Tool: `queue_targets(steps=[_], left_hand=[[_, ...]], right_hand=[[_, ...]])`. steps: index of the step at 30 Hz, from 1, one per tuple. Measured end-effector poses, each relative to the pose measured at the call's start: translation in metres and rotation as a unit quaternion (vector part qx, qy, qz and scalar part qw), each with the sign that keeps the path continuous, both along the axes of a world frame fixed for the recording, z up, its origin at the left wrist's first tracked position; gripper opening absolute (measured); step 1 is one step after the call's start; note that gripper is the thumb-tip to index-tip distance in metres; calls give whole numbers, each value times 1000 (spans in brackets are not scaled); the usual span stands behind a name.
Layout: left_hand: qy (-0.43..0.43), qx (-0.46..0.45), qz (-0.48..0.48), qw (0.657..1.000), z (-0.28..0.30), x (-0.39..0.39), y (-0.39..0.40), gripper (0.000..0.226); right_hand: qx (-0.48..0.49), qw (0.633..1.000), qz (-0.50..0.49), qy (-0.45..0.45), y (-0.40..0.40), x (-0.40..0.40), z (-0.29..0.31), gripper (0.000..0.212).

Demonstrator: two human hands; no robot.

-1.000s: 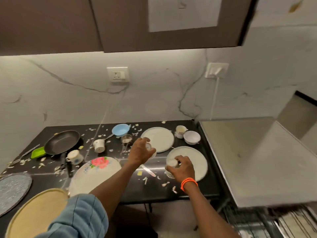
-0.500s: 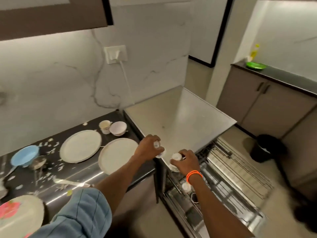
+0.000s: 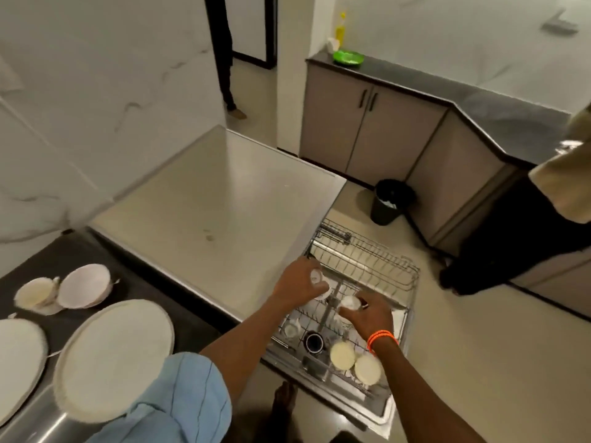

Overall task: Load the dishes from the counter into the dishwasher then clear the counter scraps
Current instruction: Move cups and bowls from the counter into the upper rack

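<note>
Hands full over the pulled-out dishwasher rack (image 3: 367,270): the left hand (image 3: 299,284) is curled around a small white cup (image 3: 316,278), while the right hand (image 3: 367,314), an orange band (image 3: 382,338) at its wrist, grips a second small white cup (image 3: 350,302) just beside it, both held above the wire tines. Loading looks well begun rather than finished. Near in the rack sit two pale round dishes (image 3: 355,361), a dark cup (image 3: 314,342) and a small white mug (image 3: 291,329); the far half of the rack appears bare. On the dark counter (image 3: 144,282) at left, two large pale plates (image 3: 112,359), a white bowl (image 3: 84,284) and a cream cup (image 3: 35,295) wait their turn. Scraps are not clearly visible on the stretch of counter shown, so that clearing step cannot be judged from here.
</note>
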State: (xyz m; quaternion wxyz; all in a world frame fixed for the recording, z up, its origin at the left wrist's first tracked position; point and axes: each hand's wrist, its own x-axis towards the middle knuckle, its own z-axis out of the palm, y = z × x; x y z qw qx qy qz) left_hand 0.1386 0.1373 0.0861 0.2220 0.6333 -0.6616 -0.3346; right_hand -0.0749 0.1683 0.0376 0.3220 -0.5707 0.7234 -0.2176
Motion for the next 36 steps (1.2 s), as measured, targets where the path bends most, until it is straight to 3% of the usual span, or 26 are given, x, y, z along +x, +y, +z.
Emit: queue_targets(steps=[6,15,24,36], left_hand=[[-28,77,-83,993,-49,-41,-17,52],[-74,174,-111,976,-133,-81,-26,55],[-92,198,-103,970,-207,-127,-51,50],[-100,222,-115,963,-276,-161,-64,50]], right_hand=[[49,993,-110,7,18,-39,-33,51],[92,971,-218,-16,32,-81,-106,58],[114,959,-261,-21,7,-96,-173,44],[168,945,-282,-3,-19,-95,-236,44]])
